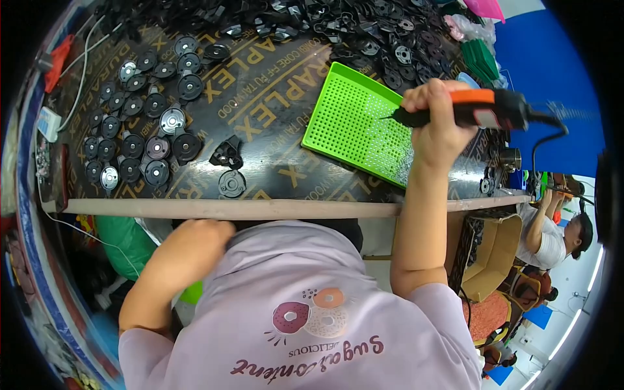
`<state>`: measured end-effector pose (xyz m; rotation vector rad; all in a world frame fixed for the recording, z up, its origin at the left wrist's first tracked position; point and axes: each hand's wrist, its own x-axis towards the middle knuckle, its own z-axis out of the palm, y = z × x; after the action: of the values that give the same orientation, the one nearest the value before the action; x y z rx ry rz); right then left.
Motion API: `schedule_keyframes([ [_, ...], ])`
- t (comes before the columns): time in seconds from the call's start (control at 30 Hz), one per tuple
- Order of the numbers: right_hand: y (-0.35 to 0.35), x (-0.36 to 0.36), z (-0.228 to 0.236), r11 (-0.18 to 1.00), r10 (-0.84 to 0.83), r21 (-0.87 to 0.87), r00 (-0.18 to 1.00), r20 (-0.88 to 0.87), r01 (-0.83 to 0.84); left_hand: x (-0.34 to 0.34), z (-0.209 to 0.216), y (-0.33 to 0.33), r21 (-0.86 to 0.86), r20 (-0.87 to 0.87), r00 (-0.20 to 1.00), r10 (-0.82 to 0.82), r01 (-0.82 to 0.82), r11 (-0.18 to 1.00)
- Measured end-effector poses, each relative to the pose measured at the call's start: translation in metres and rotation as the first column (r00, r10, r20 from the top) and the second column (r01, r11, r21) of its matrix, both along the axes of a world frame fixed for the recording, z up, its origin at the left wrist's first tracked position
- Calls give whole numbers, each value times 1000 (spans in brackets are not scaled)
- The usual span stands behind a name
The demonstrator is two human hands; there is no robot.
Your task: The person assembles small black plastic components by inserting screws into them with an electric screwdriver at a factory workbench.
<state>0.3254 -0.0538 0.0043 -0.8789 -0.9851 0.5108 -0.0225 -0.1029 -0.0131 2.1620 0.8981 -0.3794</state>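
Observation:
My right hand [430, 123] is wrapped round an orange and black electric screwdriver [478, 107], held above the right side of a green tray [354, 159]. The screwdriver's thin bit points left over the tray. Many small screws [383, 117] lie in the tray's perforated floor. My left hand [203, 237] is low by the table's front edge, close to my shirt, its fingers blurred and mostly hidden. On the table nearest to it lie a round grey-black disc part [232, 183] and a black moulded piece [227, 153].
Several round black parts [156, 146] stand in rows at the left of the table. A heap of black parts [390, 39] covers the back. A cardboard box [495, 250] stands below the right edge. A co-worker [552, 231] sits beyond at the right.

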Motion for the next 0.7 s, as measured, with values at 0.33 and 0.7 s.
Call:
schedule_keyframes([
  [0.33,11,1,-9,997,-53,-55,999,11,54,-91,-132,-38,417,-496,868,6,233,878],
  [0.7,6,4,-11,995,-72,-73,997,21,74,19,35,112,327,446,877,176,-343,881],
])
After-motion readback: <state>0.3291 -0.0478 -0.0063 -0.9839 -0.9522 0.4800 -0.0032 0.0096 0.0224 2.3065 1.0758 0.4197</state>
